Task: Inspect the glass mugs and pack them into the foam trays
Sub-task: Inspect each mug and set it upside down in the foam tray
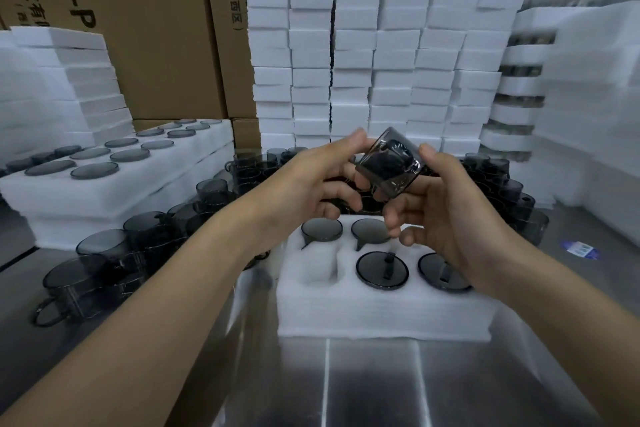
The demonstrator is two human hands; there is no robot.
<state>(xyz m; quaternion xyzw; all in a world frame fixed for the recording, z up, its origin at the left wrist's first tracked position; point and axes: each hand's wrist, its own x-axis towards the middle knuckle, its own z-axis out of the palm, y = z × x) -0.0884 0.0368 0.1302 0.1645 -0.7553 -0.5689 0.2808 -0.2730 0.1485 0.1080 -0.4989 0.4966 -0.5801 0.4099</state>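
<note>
The main risk is a slip: the mug (389, 166) is smooth smoked glass, held tilted in mid-air just above the foam tray (381, 312), and if it is turned for inspection with too light a hold it could drop onto the packed mugs (382, 269) below and chip glass against glass. A second risk is a rushed look, since the dark tint and reflections could hide a crack. Seating it crooked in the empty pocket (320, 269) at the tray's near left could catch the handle on the foam, and a low elbow could knock the loose mugs (104, 253) crowded on the counter (381, 385) to the left. The left hand (311, 184) grips the mug's left side, thumb (353, 139) on top and the other fingers curled beneath. The right hand (440, 208) grips the opposite side, thumb at the upper edge and fingers (394, 215) bent under the base. Both hands' fingers are clamped on the mug, neither spread wide; where its handle points I cannot tell
</note>
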